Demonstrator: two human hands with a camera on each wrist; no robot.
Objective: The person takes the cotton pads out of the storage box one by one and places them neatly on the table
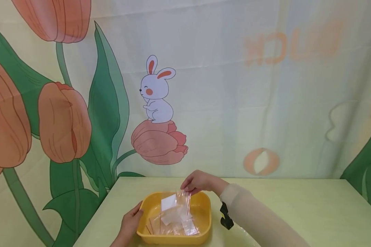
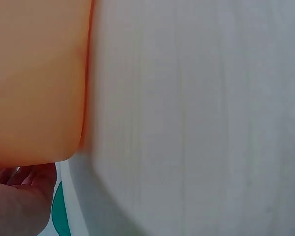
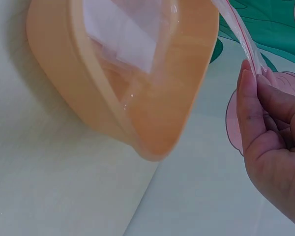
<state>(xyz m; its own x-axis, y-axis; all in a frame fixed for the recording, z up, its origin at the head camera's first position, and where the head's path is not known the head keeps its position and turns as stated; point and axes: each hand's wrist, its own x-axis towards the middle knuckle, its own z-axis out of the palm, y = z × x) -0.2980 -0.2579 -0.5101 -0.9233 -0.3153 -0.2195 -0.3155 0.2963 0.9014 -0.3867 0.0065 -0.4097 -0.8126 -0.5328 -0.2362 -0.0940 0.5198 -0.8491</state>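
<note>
A yellow plastic basin [image 1: 173, 239] stands on the table and holds several clear zip bags [image 1: 170, 218], some with white pieces inside. My left hand [image 1: 131, 221] grips the basin's left side, thumb at the rim; the left wrist view shows its fingers [image 2: 39, 179] against the basin's wall. Above the back of the basin, my right hand [image 1: 201, 181] pinches a clear zip bag [image 1: 183, 199] by its edge between thumb and fingertips. In the right wrist view a red line runs along that zip bag [image 3: 243, 37]. The bag's lower part overlaps the others in the head view.
The pale green table [image 1: 284, 202] extends right of the basin. Behind it hangs a curtain [image 1: 216, 103] printed with tulips and a rabbit. A black strap buckle [image 1: 226, 218] hangs below the right sleeve [image 1: 253, 209].
</note>
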